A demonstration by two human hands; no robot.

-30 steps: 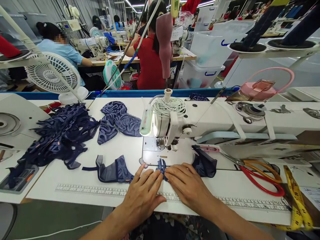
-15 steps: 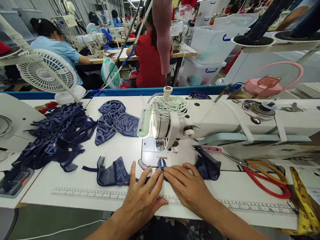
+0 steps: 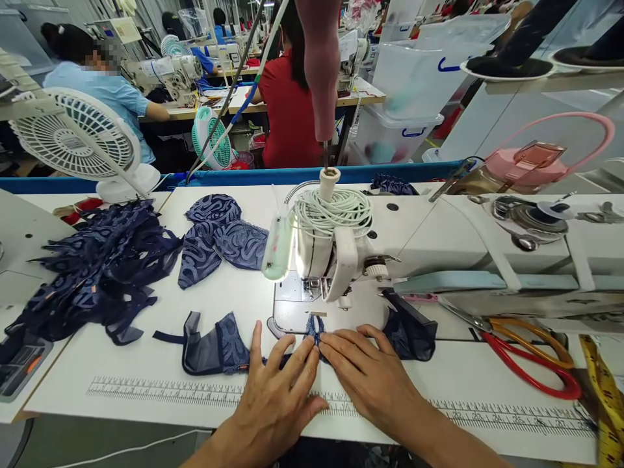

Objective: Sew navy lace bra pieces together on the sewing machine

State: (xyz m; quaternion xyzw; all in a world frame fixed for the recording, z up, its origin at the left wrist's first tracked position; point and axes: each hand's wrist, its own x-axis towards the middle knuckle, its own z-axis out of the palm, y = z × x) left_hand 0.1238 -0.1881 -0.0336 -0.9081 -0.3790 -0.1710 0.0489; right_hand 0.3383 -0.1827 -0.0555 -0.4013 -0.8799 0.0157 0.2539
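Note:
A navy lace garment (image 3: 234,343) lies across the table in front of the sewing machine (image 3: 336,260). Its left part spreads flat, its right part (image 3: 410,330) is folded, and a small gathered middle piece (image 3: 314,327) sits just before the needle plate. My left hand (image 3: 281,383) rests on the fabric left of that middle piece, its index finger and thumb spread apart. From the right, my right hand (image 3: 366,367) lies flat on the cloth with its fingertips at the same piece. Both sets of fingertips nearly meet there.
A heap of navy pieces (image 3: 112,260) lies at the left, with lace cups (image 3: 221,234) behind the garment. Red-and-orange-handled scissors (image 3: 531,354) and a yellow tape measure (image 3: 604,396) are at the right. A white fan (image 3: 78,133) stands back left. Two people sit beyond.
The camera view has shifted slightly. Both hands stay on the fabric at the middle piece with almost the same finger positions.

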